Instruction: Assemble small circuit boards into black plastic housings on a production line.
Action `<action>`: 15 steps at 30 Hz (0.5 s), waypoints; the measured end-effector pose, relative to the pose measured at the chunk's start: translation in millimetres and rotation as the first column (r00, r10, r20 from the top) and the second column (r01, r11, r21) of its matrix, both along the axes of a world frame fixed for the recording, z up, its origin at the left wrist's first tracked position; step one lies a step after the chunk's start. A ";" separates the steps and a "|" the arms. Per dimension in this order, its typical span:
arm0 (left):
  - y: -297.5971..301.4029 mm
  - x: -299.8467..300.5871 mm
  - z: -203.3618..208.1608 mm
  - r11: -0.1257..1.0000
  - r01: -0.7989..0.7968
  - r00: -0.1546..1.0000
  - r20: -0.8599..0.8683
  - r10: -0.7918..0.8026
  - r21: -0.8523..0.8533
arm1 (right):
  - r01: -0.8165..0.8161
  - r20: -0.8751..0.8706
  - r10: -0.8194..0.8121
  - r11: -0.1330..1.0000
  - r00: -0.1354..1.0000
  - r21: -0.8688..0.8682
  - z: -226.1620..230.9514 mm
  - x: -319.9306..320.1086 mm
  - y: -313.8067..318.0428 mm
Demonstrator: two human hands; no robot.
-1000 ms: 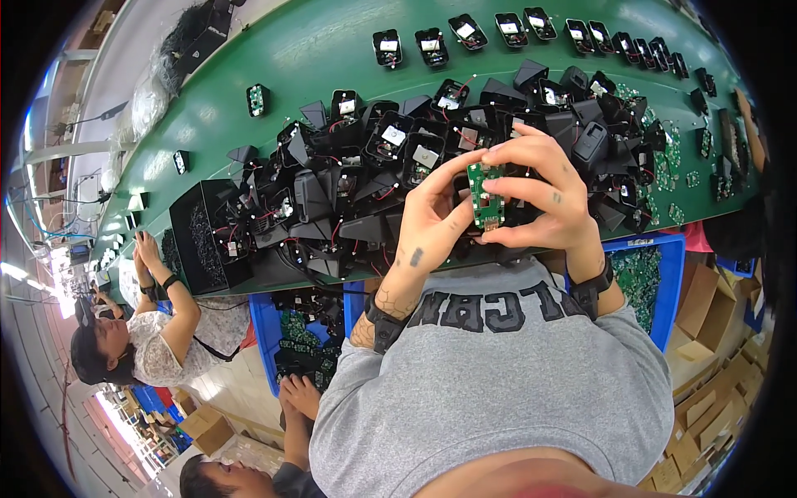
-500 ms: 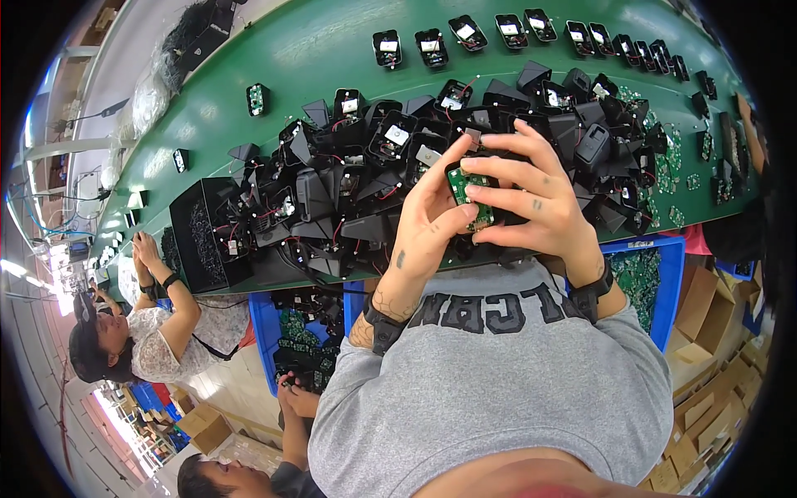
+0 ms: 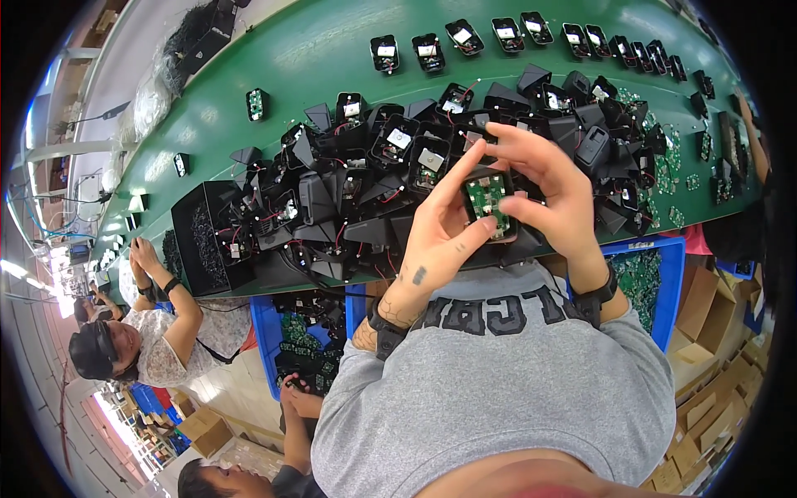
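Note:
A green circuit board sits in a small black plastic housing held between my hands in front of my chest. My left hand grips the housing from the left, its thumb pressed on the board's lower part. From the right, my right hand curls round it, thumb tip at the board's right side and index finger arched over the top. My fingers hide the housing's far side. Just beyond lies a dense heap of black plastic housings, many with red wires and white-labelled parts inside.
Along the green table's far side stands a row of open housings. Loose circuit boards lie to the right. A black box is on the left. Blue bins stand below the near edge. Co-workers work at left.
The housing and board have turned more upright and shifted slightly right. My right fingers have lifted off the board's face and now curl round it, with the thumb at the board.

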State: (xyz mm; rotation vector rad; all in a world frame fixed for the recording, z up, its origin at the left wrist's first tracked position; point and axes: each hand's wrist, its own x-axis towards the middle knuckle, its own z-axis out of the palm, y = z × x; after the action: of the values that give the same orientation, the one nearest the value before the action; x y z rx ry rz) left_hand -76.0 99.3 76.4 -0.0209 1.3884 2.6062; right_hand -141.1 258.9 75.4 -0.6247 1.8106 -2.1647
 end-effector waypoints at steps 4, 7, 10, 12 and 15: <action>1.5 -1.2 -16.5 0.976 -0.104 0.993 -0.078 0.090 -0.193 | -0.145 0.202 0.122 0.984 0.972 0.102 1.3 -0.5 -5.6; 3.1 -1.3 -8.8 0.977 -0.104 0.991 -0.098 0.087 -0.185 | -0.248 0.163 0.242 0.969 0.957 0.018 1.0 -10.1 0.8; 1.1 -1.1 -6.4 0.979 -0.056 0.997 -0.072 0.043 -0.197 | -0.220 0.128 0.211 0.974 0.969 0.060 -0.9 -6.7 1.7; 1.7 -1.5 -6.3 0.978 -0.029 0.999 -0.049 0.019 -0.205 | -0.234 0.132 0.224 0.970 0.966 0.060 0.2 -7.8 3.4; 4.2 0.8 -5.9 0.971 -0.063 0.997 -0.052 0.053 -0.231 | -0.245 0.163 0.229 0.966 0.960 0.082 9.2 -4.7 5.8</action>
State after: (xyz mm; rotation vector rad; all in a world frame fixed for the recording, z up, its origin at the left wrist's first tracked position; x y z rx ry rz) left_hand -75.2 103.5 70.6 -0.0353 1.7268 2.4883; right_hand -145.8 264.7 84.6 -0.6014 1.6614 -1.8963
